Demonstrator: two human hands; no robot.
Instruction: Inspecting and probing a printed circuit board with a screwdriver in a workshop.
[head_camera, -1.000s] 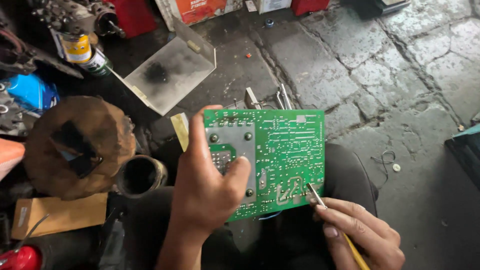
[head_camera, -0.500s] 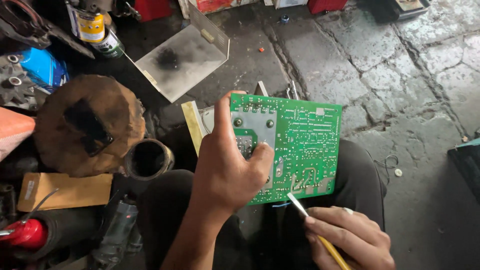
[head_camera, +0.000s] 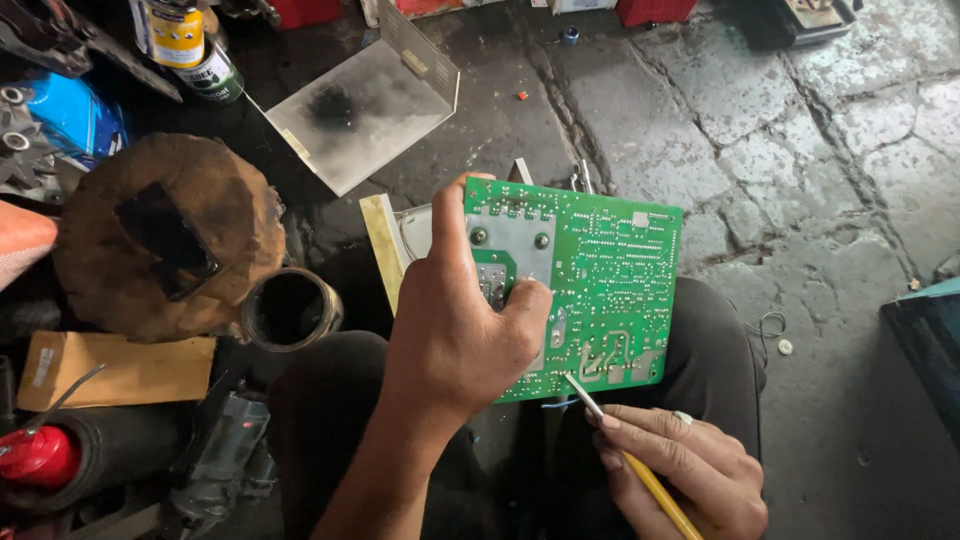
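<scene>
Green circuit board (head_camera: 590, 285) is held solder-side up over the lap, clamped in the left hand (head_camera: 455, 330), thumb across the grey patch. Right hand (head_camera: 685, 465) is closed on a yellow-handled tool (head_camera: 625, 450); its metal tip is set on the board's near edge, right of the left hand. Versus a second ago, the board has been brought further right and the tip re-seated on a lower joint, so probing is judged under way. Metal sheet (head_camera: 365, 100) and black ring (head_camera: 290, 308) lie on the floor to the left.
</scene>
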